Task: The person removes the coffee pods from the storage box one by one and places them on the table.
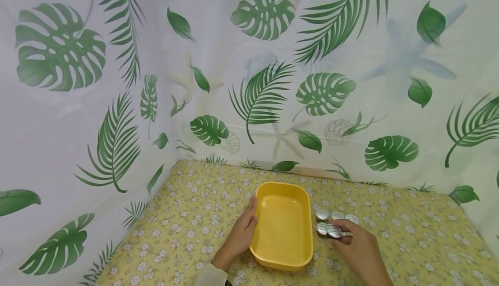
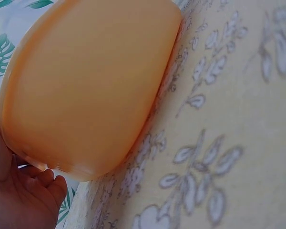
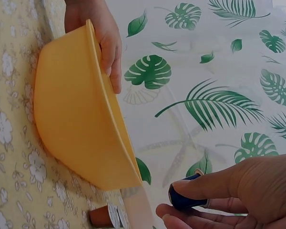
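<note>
A yellow plastic basin (image 1: 281, 262) sits on the flowered cloth in the middle. My left hand (image 1: 242, 229) grips its left rim; in the left wrist view that hand (image 2: 31, 198) shows at the near end of the basin wall (image 2: 90, 90). To the right of the basin, my right hand (image 1: 360, 245) pinches a coffee capsule (image 1: 334, 231) with a silver lid. The right wrist view shows this capsule (image 3: 185, 194) as dark blue, between thumb and fingers. Several silver-lidded capsules (image 1: 322, 215) stand beside the basin; a brown one (image 3: 102, 217) shows below my right hand.
A yellow flowered cloth (image 1: 187, 216) covers the table. White sheeting with green leaf prints (image 1: 210, 78) rises behind and on the left. The basin's inside (image 1: 282, 225) shows a bare floor.
</note>
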`<act>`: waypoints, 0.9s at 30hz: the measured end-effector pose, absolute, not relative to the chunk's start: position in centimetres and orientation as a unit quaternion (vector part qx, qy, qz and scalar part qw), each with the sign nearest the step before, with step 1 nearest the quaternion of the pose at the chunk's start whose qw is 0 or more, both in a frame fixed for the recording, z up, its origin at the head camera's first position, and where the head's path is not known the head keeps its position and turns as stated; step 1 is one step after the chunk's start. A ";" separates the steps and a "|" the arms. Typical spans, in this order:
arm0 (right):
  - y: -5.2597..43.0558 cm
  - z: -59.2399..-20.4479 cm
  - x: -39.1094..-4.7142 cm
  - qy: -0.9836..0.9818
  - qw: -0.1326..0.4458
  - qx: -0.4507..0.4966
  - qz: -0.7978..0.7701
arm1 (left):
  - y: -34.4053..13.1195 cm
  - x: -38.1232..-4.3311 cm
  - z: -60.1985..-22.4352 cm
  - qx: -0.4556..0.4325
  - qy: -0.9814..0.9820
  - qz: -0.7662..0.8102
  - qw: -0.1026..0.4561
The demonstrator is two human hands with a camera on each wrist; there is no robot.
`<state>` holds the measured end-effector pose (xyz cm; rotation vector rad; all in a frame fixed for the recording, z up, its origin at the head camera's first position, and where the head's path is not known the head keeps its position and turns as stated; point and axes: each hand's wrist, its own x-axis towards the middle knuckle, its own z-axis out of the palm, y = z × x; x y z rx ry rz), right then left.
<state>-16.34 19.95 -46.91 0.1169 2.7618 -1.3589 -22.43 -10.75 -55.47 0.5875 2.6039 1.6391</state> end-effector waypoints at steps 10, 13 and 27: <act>21.7 -47.7 -16.4 0.918 0.019 0.052 -0.392 | -10.7 -22.3 -55.6 0.185 0.832 0.523 0.007; 22.1 -47.8 -16.4 0.921 0.002 0.048 -0.386 | -10.8 -22.4 -55.6 0.185 0.832 0.523 0.003; 23.5 -48.7 -16.3 0.925 -0.030 0.061 -0.373 | -10.7 -22.4 -55.4 0.193 0.827 0.529 0.005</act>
